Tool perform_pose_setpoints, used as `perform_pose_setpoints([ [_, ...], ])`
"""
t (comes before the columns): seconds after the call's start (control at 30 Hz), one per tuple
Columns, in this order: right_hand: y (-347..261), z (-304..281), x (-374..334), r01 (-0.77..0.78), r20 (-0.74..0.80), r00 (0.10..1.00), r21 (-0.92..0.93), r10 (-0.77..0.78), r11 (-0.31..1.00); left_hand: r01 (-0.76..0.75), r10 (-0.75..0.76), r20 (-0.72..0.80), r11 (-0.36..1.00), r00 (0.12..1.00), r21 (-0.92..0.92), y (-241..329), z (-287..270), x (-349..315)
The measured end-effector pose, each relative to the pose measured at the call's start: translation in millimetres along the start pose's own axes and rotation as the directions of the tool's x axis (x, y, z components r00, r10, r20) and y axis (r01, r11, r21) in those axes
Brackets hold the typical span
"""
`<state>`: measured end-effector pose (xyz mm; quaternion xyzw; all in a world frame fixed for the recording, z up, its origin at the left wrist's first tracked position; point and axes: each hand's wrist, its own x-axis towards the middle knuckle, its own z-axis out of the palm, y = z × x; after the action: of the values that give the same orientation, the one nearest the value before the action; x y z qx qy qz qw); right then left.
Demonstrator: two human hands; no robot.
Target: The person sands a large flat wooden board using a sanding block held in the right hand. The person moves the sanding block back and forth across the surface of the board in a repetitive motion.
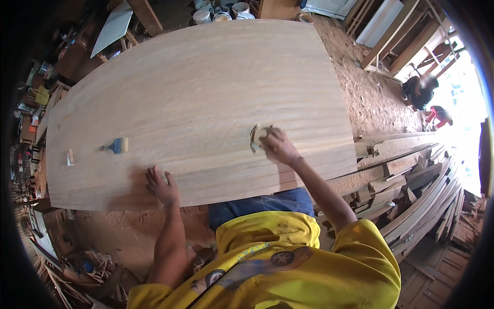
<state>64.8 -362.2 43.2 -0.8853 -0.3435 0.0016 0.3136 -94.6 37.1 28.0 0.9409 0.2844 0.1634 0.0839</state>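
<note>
A large, pale wooden panel (pixel 206 92) lies flat in front of me. My left hand (pixel 162 186) rests on it near the front edge, open, with fingers apart and nothing held. Farther right on the panel, my right hand (pixel 279 146) is closed around a folded pale pad with a dark edge (pixel 259 136); it could be cloth or sandpaper, I cannot tell which. Its underside is hidden. A paintbrush (pixel 118 146) with a blue handle and pale bristles lies at the left. Beyond it lies a small white and orange piece (pixel 70 157).
Stacked timber strips (pixel 411 190) lie to the right. Several buckets (pixel 202 16) stand past the far edge. Two people (pixel 419 91) crouch at the far right by a bright opening. Wood scraps (pixel 98 278) litter the lower left, and sawdust covers the ground (pixel 378 98).
</note>
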Motion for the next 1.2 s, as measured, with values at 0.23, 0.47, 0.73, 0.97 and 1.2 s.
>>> perform_pose_setpoints([
  [0.23,-10.7,6.6,80.0,-0.641,-0.623,0.583,0.043,0.522,0.767,0.012,-0.015,0.049,0.998,0.999,0.056,7.5,2.4,16.4],
  [0.47,-48.9,27.6,10.6,-0.071,-0.099,0.993,-0.032,0.068,0.997,0.032,-0.032,0.043,0.999,0.999,0.002,5.4,5.0,12.1],
  [0.73,12.9,-12.5,37.2,-0.494,-0.544,0.748,-0.071,0.381,0.867,0.015,-0.016,0.027,1.0,1.0,0.022,6.8,8.3,14.2],
  [0.97,-51.6,26.7,32.8,-0.289,-0.268,0.927,-0.064,0.263,0.955,0.012,-0.012,-0.009,1.0,1.0,0.009,-0.5,12.9,13.5],
  [1.2,15.6,-11.8,2.8,-0.003,-0.065,0.998,-0.19,-0.01,0.982,0.014,-0.014,0.017,1.0,1.0,0.012,6.5,5.2,13.6],
])
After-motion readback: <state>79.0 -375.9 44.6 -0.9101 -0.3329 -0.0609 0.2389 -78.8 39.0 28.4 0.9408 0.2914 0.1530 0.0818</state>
